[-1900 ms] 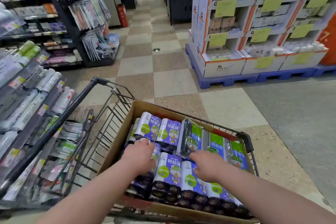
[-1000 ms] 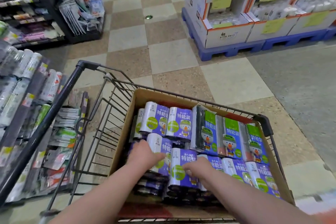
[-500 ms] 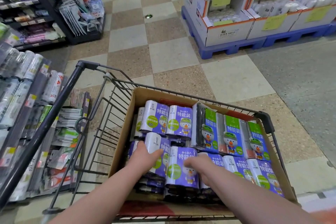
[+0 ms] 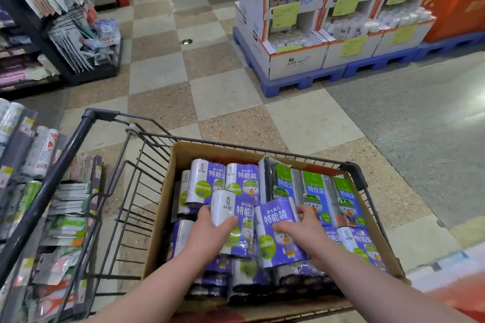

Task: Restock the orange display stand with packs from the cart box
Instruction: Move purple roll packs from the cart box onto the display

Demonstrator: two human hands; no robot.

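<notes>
Packs [image 4: 274, 246] lifted off box [image 4: 160, 231] stack, gripped by left hand [image 4: 210, 233], right hand [image 4: 305, 231].

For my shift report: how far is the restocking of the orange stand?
Early stage. Nothing looks done: the cardboard box is nearly full. In hand: the left hand grips the left purple pack, the right hand grips the right purple pack. Left: carrying them, then the other packs, to the orange stand.

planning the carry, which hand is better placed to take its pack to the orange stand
Right, likely: right hand grips a purple pack nearer the orange stand; left hand holds one farther off.
</notes>
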